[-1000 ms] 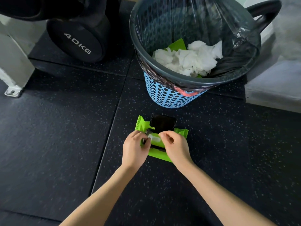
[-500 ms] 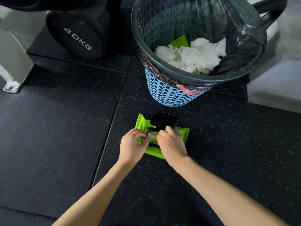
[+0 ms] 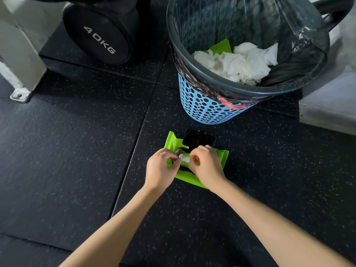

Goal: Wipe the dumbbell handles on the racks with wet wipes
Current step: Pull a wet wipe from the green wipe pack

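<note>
A black rubber floor (image 3: 67, 160) with pale speckles, laid in large tiles with visible seams, carries everything here. Toward its far right edge stands a blue perforated waste basket (image 3: 204, 110) lined with a dark bin bag (image 3: 300, 54) folded over the rim; inside lie crumpled white used wipes (image 3: 240, 64) and a scrap of green packaging (image 3: 221, 46). Toward the far left corner a black dumbbell (image 3: 96, 33) rests low by a white rack leg (image 3: 21, 60) with a bolted foot plate; the flat end of the dumbbell reads "40KG" in pale lettering. A pale grey block (image 3: 327, 105) sits at the right edge behind the basket.

On the floor just in front of the basket, near the middle, lies a bright green pack of wet wipes (image 3: 173, 141) with its black flip lid (image 3: 198, 138) hinged open toward the basket. No writing on the pack can be read.

Both hands meet over the pack's opening. The left hand (image 3: 159, 168) and the right hand (image 3: 207, 166) each pinch, thumb against fingertip, the small white tuft of a wet wipe (image 3: 184, 158) poking out of the opening, one hand at either end of it. The right hand covers the near right part of the pack.
</note>
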